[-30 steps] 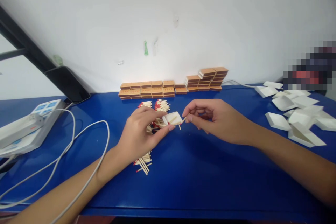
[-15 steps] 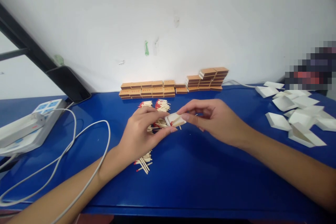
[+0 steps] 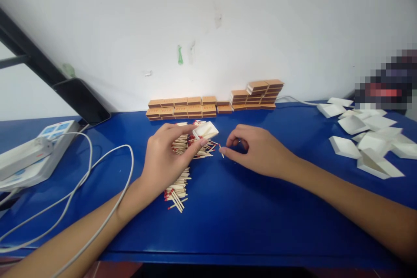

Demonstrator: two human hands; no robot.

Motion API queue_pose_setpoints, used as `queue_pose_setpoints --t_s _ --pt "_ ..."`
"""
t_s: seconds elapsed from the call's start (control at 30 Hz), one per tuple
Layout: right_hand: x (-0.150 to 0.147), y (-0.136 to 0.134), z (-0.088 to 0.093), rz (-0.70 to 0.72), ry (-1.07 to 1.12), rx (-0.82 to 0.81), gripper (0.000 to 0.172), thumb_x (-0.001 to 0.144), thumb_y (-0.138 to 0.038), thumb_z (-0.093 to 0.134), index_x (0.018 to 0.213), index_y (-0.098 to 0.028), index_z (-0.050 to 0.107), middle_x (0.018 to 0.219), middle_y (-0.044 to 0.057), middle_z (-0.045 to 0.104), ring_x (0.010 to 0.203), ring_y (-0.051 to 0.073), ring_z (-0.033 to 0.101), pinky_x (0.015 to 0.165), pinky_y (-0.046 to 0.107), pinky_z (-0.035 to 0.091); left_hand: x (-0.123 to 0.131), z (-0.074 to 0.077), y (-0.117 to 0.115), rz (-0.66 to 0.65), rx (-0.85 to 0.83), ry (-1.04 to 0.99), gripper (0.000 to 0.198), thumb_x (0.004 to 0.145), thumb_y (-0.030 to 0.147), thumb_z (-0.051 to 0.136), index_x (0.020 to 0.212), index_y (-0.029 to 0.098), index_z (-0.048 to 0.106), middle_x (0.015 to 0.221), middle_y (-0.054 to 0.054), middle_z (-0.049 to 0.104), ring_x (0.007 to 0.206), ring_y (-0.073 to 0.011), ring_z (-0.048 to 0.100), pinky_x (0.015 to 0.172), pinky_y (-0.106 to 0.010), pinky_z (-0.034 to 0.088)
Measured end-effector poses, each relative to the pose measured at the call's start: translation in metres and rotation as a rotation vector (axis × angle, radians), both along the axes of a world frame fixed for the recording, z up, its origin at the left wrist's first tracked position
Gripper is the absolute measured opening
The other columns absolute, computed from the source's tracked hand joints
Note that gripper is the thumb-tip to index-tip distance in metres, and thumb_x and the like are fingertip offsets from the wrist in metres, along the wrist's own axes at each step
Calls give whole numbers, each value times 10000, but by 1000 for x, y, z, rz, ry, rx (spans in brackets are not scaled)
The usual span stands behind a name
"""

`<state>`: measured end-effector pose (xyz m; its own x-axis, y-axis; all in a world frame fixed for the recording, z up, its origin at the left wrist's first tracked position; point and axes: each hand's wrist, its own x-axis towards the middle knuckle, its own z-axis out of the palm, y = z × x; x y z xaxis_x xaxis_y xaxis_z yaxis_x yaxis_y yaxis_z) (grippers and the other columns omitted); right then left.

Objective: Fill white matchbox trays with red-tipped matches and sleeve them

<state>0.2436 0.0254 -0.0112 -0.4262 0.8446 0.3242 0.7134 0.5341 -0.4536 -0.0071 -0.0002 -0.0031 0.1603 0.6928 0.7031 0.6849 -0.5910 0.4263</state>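
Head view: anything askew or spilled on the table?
A few matches nearest the camera lie crossed, not side by side. At right, white trays lie jumbled, some overlapping, unlike the stacked boxes by the wall.

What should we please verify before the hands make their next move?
1. Left hand gripping the small white tray: ok.
2. Tray's open side visible: ok.
3. Right hand gripping the match at its fingertips: cannot tell.
4. Number of sticks inside the tray: cannot tell.
5. Stacked matchboxes clear of both hands: ok.
6. White cable clear of the left forearm: not ok, crosses in front.
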Motion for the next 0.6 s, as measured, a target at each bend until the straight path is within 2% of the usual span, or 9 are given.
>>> queue_pose_setpoints --t_s 0.13,0.3,0.4,0.5,0.6 --pt "-4 -6 -3 22 -87 -10 192 924 -402 677 888 -213 678 912 38 669 724 167 600 672 317 436 0 2 0 -9 4 7 266 885 387 839 1083 214 797 1034 -61 804 921 -237 741 809 -383 597" --pt "-10 -4 -5 -37 -28 -15 260 895 -464 708 856 -212 661 886 35 661 737 179 603 673 324 437 1 -1 0 -33 16 16 273 895 400 828 1081 204 796 979 -60 801 865 -225 729 767 -365 584" --pt "-11 -3 -7 -19 -88 -57 115 901 -311 680 858 -206 667 914 45 673 776 186 618 697 325 440 2 -2 0 -45 5 21 263 894 405 827 1062 206 797 965 -54 798 868 -225 727 775 -365 582" --pt "1 3 -2 53 -175 -97 84 908 -204 620 840 -205 669 892 48 676 778 183 618 694 313 428 1 -2 0 -40 4 28 265 892 401 829 1071 207 797 976 -49 798 892 -224 729 778 -356 578" --pt "26 16 10 125 -212 -115 144 961 -308 583 900 -216 675 916 55 687 776 189 619 683 310 426 0 0 0 -37 27 31 282 891 399 831 1090 202 796 991 -49 800 897 -217 731 783 -345 574"
